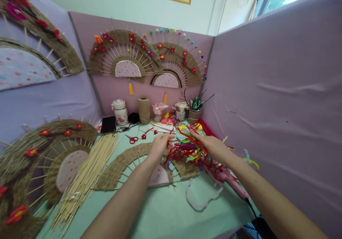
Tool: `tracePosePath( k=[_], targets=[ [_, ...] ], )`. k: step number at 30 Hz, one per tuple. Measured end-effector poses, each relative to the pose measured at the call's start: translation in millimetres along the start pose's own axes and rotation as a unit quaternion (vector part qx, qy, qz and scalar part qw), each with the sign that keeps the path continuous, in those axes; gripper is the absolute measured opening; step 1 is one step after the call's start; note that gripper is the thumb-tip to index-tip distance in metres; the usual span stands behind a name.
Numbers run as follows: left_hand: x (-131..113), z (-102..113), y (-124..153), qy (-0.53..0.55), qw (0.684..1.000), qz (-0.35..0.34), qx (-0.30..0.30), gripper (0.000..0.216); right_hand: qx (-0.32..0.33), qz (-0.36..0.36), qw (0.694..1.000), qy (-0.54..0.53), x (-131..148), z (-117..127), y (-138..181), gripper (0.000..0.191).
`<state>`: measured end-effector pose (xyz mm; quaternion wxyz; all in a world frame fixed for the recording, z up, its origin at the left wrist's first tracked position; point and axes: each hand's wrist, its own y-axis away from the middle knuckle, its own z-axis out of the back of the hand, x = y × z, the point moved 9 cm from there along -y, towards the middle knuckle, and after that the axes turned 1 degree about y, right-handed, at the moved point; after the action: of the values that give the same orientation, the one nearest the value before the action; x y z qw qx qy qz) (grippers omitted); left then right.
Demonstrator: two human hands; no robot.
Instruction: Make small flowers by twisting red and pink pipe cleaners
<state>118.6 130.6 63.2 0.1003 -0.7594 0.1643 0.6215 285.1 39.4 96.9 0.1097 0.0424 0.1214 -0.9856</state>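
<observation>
My left hand (159,147) is closed above the woven half-round fan (125,157) on the table, with a short red pipe cleaner (172,129) at its fingertips. To its right lies a tangled heap of coloured pipe cleaners (188,147), mostly red with some yellow, green and purple. My right hand (210,145) reaches over the heap from the right, its fingers pressed together on strands at the top; the fingertips are partly hidden. A pink glue gun (231,182) lies under my right forearm. A pale fuzzy strand (199,207) curls in front of the heap.
Thin sticks (88,178) lie left of the fan, near red-handled scissors (133,139). Along the back stand a white jar (120,112), a twine spool (144,110) and a pot of tools and twigs (194,115). Padded partitions rise around, hung with finished fans (125,39).
</observation>
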Motion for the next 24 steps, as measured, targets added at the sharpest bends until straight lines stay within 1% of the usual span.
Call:
tracePosePath(
  k=[2, 4, 6, 8, 10, 11, 13, 15, 17, 20, 22, 24],
  targets=[
    [-9, -19, -4, -0.051, 0.998, -0.033, 0.002, 0.023, 0.0, 0.01, 1.0, 0.022, 5, 3, 0, 0.071],
    [-22, -35, -5, -0.107, 0.989, -0.099, 0.004, 0.03, 0.0, 0.018, 0.999, 0.034, 7, 5, 0, 0.07],
    [-29, -42, -5, -0.118, 0.983, -0.14, 0.003, 0.034, -0.007, 0.015, 0.999, 0.034, 5, 8, 0, 0.07],
    [-30, -37, -7, -0.089, 0.985, -0.148, -0.015, 0.032, -0.021, -0.001, 1.0, 0.022, -1, 11, 1, 0.071],
    [-29, -24, -10, -0.061, 0.986, -0.151, -0.044, 0.029, -0.032, -0.02, 0.999, 0.004, -7, 13, 0, 0.073],
    [-29, -15, -11, -0.045, 0.985, -0.153, -0.062, 0.028, -0.033, -0.029, 0.999, -0.004, -10, 13, 0, 0.074],
    [-27, -3, -12, -0.028, 0.984, -0.155, -0.08, 0.028, -0.027, -0.044, 0.998, -0.02, -15, 11, -2, 0.077],
    [-25, 5, -12, -0.015, 0.983, -0.155, -0.095, 0.028, -0.019, -0.061, 0.997, -0.041, -19, 7, -5, 0.077],
    [-22, 8, -13, 0.002, 0.985, -0.141, -0.097, 0.029, -0.015, -0.074, 0.995, -0.071, -24, 2, -7, 0.076],
    [-18, 6, -15, 0.029, 0.991, -0.109, -0.073, 0.033, -0.009, -0.096, 0.986, -0.139, -38, -7, -7, 0.078],
    [-22, 7, -14, 0.03, 0.991, -0.114, -0.064, 0.035, -0.011, -0.119, 0.972, -0.2, -54, -14, -5, 0.08],
    [-28, 11, -10, 0.013, 0.988, -0.141, -0.069, 0.036, -0.04, -0.132, 0.955, -0.261, -70, -15, -2, 0.083]
  ],
)
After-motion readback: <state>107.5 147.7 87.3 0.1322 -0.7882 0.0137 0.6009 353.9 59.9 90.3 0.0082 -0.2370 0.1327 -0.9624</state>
